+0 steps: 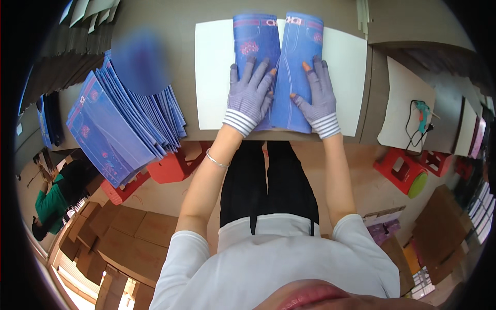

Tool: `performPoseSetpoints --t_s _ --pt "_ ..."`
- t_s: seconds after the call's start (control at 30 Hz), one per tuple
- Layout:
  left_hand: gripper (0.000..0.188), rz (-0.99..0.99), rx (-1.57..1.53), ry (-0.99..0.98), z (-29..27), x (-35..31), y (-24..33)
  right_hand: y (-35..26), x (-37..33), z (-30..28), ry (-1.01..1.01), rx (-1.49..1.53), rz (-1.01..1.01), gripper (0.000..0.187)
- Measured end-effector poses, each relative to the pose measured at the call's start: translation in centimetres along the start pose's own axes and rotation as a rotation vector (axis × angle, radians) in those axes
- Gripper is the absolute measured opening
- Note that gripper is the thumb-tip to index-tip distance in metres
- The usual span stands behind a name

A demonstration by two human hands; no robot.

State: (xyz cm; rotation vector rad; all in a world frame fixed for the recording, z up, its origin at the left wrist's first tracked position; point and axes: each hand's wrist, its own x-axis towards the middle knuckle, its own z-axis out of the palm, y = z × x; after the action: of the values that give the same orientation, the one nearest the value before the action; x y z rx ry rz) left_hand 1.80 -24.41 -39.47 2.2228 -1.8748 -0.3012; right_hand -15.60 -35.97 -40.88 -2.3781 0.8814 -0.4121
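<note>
Two blue denim-print panels, a left one [256, 39] and a right one [302, 39], lie side by side on a white sheet [212, 67] on the table. They look like flat folded card or paper printed as jeans; whether they join is hidden. My left hand [246, 93], in a thin purple glove with a striped cuff, rests with fingers spread on the left panel. On the right panel's outer side my right hand [318, 98] lies in a matching glove, fingers apart. Both gloves show a few bare fingertips.
At left leans a fanned stack of similar blue pieces [113, 124], its upper part blurred. A teal glue gun [423, 116] with a black cord lies on a pale board [400, 98] at right. Red stools [400, 170] and cardboard boxes [132, 243] stand below; a person in green [51, 199] is far left.
</note>
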Motion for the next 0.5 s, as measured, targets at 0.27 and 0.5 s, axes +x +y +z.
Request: performPoseSetpoints --t_s 0.27,0.5 --pt "0.052 0.079 -0.010 0.003 1.4 -1.3 -1.6 0.7 0.0 0.6 -0.132 -0.259 -0.001 0.076" --pt "0.051 0.084 -0.059 0.026 1.3 -1.7 -2.1 0.5 0.1 1.0 -0.157 -0.328 -0.010 0.071"
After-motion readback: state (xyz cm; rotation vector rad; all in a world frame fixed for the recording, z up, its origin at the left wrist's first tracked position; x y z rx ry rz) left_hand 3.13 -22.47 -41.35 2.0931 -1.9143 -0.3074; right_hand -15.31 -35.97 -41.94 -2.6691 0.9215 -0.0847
